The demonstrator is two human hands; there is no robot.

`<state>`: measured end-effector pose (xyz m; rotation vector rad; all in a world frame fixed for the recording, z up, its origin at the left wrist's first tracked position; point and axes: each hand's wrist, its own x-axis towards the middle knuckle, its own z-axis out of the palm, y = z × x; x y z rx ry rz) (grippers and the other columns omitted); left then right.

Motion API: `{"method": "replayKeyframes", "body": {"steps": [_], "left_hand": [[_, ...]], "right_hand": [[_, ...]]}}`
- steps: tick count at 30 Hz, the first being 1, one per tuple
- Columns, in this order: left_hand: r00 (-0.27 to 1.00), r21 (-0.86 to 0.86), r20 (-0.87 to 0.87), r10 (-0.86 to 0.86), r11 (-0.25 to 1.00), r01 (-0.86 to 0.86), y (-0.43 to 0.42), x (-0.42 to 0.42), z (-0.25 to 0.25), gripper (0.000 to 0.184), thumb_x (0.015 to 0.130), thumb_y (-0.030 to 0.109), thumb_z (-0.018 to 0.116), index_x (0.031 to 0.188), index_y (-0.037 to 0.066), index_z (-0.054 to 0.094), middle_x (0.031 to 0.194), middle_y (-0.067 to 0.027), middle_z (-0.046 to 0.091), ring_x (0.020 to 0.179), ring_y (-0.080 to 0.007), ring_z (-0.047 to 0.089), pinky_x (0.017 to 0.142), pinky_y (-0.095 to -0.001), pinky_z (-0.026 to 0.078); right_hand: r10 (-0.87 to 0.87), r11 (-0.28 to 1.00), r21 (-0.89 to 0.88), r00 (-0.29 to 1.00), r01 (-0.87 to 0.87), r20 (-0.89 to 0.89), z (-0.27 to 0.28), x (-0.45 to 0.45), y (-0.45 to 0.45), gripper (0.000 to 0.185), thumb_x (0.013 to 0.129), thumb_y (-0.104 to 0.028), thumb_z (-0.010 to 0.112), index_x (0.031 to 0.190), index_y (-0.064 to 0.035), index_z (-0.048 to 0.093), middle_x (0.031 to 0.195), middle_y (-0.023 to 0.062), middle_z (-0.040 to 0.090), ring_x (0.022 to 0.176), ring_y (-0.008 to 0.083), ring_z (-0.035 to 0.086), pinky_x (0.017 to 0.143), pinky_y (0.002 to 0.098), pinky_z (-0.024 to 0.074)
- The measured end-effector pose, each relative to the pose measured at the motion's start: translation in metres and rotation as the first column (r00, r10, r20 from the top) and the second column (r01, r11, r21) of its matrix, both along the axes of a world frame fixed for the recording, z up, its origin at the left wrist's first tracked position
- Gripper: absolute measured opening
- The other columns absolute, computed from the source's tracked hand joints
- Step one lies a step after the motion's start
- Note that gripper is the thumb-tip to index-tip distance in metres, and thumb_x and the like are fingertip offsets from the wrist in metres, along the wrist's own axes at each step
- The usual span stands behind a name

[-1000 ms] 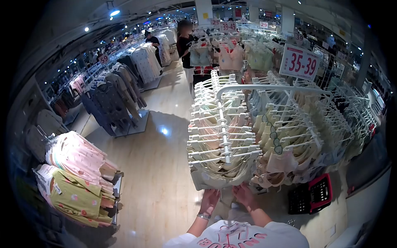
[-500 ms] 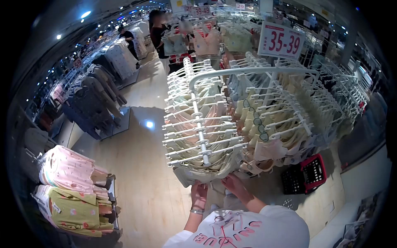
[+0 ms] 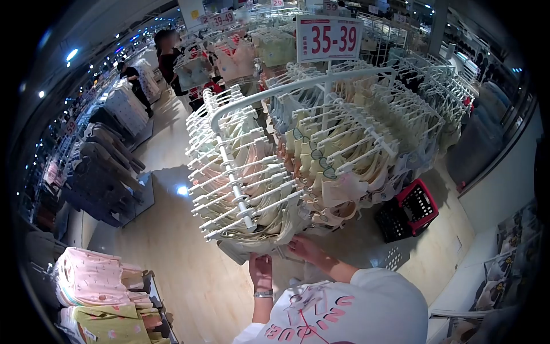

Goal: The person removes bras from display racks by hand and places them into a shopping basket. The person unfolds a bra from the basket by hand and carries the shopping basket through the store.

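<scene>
Pale bras on white hangers fill the near arm of a white clothes rack (image 3: 234, 186). At its front end hangs a light greyish-beige bra (image 3: 243, 250). My left hand (image 3: 261, 267), with a silver band at the wrist, is closed at this bra's lower edge, its fingertips partly hidden by the fabric. My right hand (image 3: 305, 250) reaches in from the right and has its fingers closed on the same bra's right side. Both hands are below the hangers.
A black and red shopping basket (image 3: 409, 209) stands on the floor to the right. More bras hang on the neighbouring rack arm under a 35-39 price sign (image 3: 329, 38). Pink pyjamas (image 3: 91, 278) hang at lower left. Two people stand further back along the left aisle.
The view has turned to the right, so the racks, sign and basket sit further left in it. Both hands stay at the front bra's lower part.
</scene>
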<state>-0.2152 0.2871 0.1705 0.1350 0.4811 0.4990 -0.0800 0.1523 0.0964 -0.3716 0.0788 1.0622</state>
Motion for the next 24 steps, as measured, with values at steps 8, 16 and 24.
{"method": "replayKeyframes", "body": {"steps": [8,16,24], "left_hand": [[1.0,-0.045,-0.008,0.02,0.999,-0.02,0.001,-0.003,-0.007,0.012,0.079,0.011,0.062,0.089,0.008,0.057,0.078,-0.002,0.057,0.071,-0.0145,0.049,0.073,-0.0303,0.042],[1.0,-0.037,-0.008,0.006,0.999,-0.007,0.011,-0.006,-0.032,0.007,0.079,0.012,0.062,0.086,0.01,0.058,0.081,-0.0018,0.061,0.075,-0.0155,0.053,0.074,-0.031,0.043],[0.999,0.021,0.028,-0.017,1.0,0.016,0.006,0.002,-0.029,0.004,0.079,0.014,0.061,0.082,0.013,0.059,0.081,0.0002,0.061,0.077,-0.0134,0.055,0.072,-0.0295,0.043]], "right_hand": [[-0.011,0.998,-0.059,1.0,0.012,0.027,0.004,-0.003,-0.003,0.018,0.082,-0.018,0.06,0.098,-0.0101,0.056,0.091,0.0013,0.06,0.086,0.0135,0.056,0.079,0.0297,0.0421],[-0.062,0.989,-0.13,0.994,0.074,0.094,0.037,-0.008,-0.01,0.013,0.08,-0.012,0.063,0.089,-0.013,0.055,0.086,0.0004,0.058,0.082,0.0127,0.054,0.074,0.0292,0.0428],[-0.199,0.906,-0.323,0.95,0.272,0.241,0.048,-0.012,0.008,0.016,0.079,-0.016,0.066,0.089,-0.016,0.054,0.087,-0.0024,0.058,0.083,0.0115,0.054,0.073,0.0273,0.0417]]}}
